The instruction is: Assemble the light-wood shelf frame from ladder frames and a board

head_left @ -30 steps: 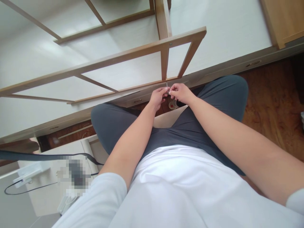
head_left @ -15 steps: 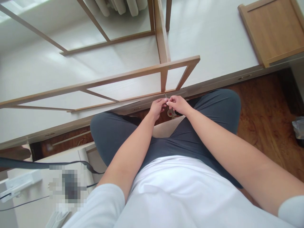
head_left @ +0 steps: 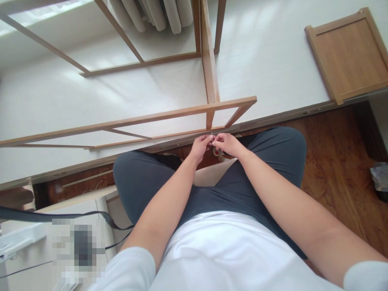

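A seated person's left hand (head_left: 200,146) and right hand (head_left: 226,143) meet fingertip to fingertip, pinching a thin pin-like object (head_left: 211,133), too small to identify, just below the near rail of a wooden frame (head_left: 169,115).

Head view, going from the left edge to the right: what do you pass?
Black cable → left hand → thin metal pin pinched between both hands → right hand → wooden panel → crumpled bag.
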Action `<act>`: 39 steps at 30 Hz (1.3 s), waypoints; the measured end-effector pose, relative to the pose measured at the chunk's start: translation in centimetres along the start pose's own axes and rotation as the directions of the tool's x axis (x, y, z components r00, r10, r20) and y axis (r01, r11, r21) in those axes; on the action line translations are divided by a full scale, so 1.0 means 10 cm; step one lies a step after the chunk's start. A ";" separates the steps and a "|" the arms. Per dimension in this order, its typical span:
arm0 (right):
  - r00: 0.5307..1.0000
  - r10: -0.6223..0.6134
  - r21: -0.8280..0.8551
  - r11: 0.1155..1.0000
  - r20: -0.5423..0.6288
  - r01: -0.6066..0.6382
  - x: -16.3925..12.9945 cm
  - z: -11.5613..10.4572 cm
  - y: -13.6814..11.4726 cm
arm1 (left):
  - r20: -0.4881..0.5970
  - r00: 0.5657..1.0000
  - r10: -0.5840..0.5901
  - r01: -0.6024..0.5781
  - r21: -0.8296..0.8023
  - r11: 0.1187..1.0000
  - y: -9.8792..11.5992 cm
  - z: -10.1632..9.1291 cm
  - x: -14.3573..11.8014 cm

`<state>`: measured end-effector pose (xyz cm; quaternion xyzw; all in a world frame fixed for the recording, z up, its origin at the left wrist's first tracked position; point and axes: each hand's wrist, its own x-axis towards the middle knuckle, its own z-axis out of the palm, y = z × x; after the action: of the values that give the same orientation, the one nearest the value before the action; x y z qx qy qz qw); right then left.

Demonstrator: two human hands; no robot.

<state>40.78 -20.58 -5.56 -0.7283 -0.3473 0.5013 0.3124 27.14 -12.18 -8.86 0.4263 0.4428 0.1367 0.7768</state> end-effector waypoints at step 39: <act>0.990 0.031 -0.094 0.995 0.135 -0.018 0.14 -0.14 0.03 | -0.003 1.000 0.021 -0.021 0.019 1.000 0.02 0.02 0.01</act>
<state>42.54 -19.77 -6.08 -0.7103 -0.3818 0.5370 0.2477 27.44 -12.12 -8.73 0.4380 0.4409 0.1415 0.7706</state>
